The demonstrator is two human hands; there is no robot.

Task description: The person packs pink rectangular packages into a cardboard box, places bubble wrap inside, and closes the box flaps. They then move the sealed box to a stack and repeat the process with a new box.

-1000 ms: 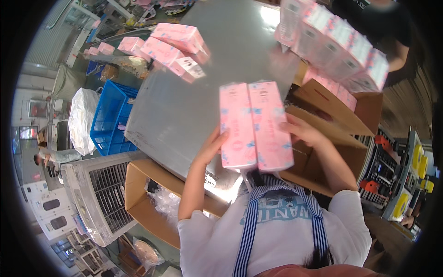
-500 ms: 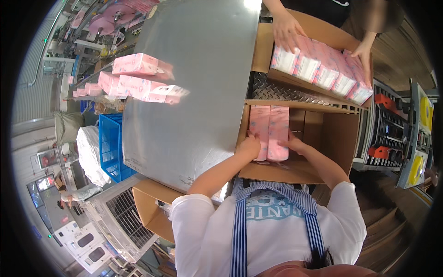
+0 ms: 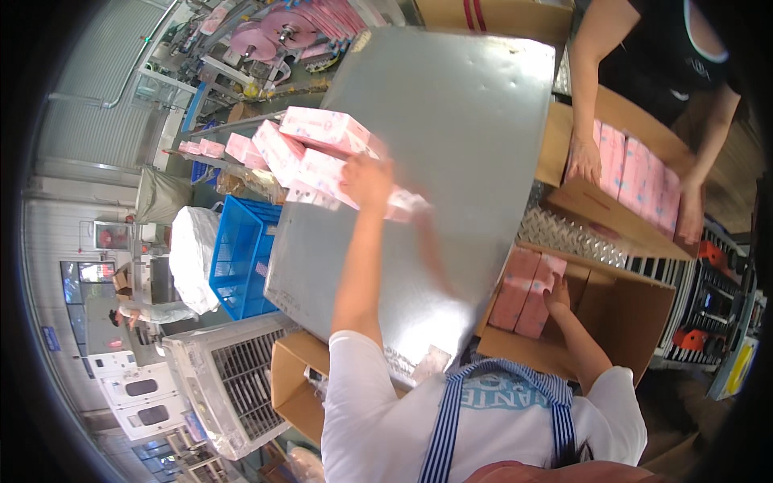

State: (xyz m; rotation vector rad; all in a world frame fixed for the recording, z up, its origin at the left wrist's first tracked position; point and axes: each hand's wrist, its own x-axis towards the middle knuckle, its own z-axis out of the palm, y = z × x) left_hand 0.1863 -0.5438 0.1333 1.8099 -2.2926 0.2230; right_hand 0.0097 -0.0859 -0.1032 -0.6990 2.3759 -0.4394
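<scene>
My left hand (image 3: 370, 183) reaches over the metal table (image 3: 451, 121), its fingers bent onto one of several pink-and-white packs (image 3: 326, 169) at the table's left edge. At right, my right hand (image 3: 555, 296) is inside an open cardboard box (image 3: 624, 310), fingers apart against the pink packs (image 3: 519, 302). Those packs stand side by side along the box's left wall; the rest of the inside is bare cardboard. What lies under my left palm is hidden.
A co-worker's hands (image 3: 586, 161) hold another box (image 3: 620, 217) filled with pink packs at upper right. A blue crate (image 3: 241, 249) and a white machine with a grille (image 3: 233, 378) stand left of the table. Pink rolls (image 3: 286, 30) sit at upper left.
My left hand has left the packs in the box and moved up-left to those at the table edge. My right hand stays in the box. The view has shifted left; the co-worker's box is tilted.
</scene>
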